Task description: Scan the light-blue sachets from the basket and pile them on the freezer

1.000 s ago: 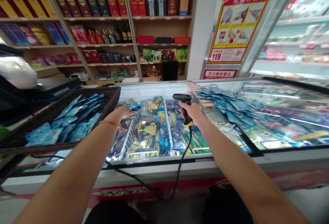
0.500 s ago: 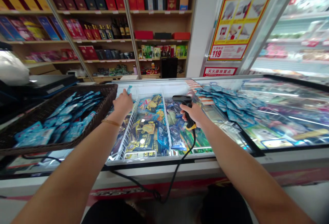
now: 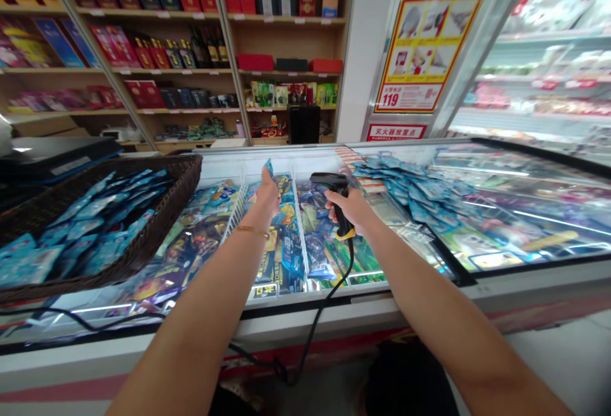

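Observation:
My left hand (image 3: 268, 194) is closed on a small blue packet (image 3: 268, 165), most of which the fingers hide. It is raised over the glass-topped freezer (image 3: 305, 305). Wrapped round the grip of a black and yellow barcode scanner (image 3: 340, 203), my right hand (image 3: 352, 205) is a little to the right, with the scanner's head pointing left towards the left hand. A black cable (image 3: 324, 305) hangs from the scanner's handle. Similar blue packets (image 3: 102, 203) fill a brown wicker basket (image 3: 188, 180) on the left. More blue packets (image 3: 420, 187) lie heaped on the freezer's right side.
Bagged frozen goods (image 3: 296, 250) show inside the freezer, split by white wire dividers (image 3: 233, 215). Behind stand wooden shelves (image 3: 286, 20) with boxes and bottles. A red and yellow poster (image 3: 429, 34) hangs on the back wall. A lit display fridge (image 3: 548, 72) is at the right.
My left hand has moved right, from near the basket towards the scanner, with the blue packet in it. My right hand still holds the scanner. The view has turned slightly right.

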`<move>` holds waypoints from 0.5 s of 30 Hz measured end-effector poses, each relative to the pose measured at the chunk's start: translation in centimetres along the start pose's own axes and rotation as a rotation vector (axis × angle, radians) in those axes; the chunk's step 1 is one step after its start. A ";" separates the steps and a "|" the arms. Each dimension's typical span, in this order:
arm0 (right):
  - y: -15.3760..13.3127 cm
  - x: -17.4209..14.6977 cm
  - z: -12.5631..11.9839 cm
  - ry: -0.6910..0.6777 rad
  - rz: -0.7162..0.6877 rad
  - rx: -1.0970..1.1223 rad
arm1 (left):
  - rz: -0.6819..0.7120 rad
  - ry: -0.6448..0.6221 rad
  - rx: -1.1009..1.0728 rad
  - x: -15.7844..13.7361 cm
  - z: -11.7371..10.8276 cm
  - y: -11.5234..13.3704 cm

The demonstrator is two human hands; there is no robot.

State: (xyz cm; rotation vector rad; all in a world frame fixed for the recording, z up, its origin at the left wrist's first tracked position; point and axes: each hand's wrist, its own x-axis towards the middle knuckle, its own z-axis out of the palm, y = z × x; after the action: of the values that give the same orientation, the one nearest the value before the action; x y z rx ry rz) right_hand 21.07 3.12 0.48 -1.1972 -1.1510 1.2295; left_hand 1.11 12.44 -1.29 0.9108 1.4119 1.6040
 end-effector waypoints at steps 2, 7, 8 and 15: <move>0.1 0.0 0.0 -0.003 -0.007 -0.005 | -0.050 0.022 -0.030 -0.2 -0.1 -0.3; 0.2 -0.3 0.2 -0.014 -0.029 -0.029 | 0.042 -0.032 -0.067 -0.6 -0.8 -1.4; 0.2 -0.4 0.3 -0.017 -0.041 -0.040 | 0.055 -0.048 -0.091 -0.7 -0.9 -1.6; 0.3 -1.0 0.4 -0.085 -0.132 -0.117 | 0.070 -0.080 -0.145 -1.6 -0.4 -2.0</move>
State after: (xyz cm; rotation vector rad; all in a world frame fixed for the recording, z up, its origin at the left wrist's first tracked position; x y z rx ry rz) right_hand 20.60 2.14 0.26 -1.1451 -1.3591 1.1348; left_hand 1.59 10.95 -3.31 0.9370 1.2040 1.6797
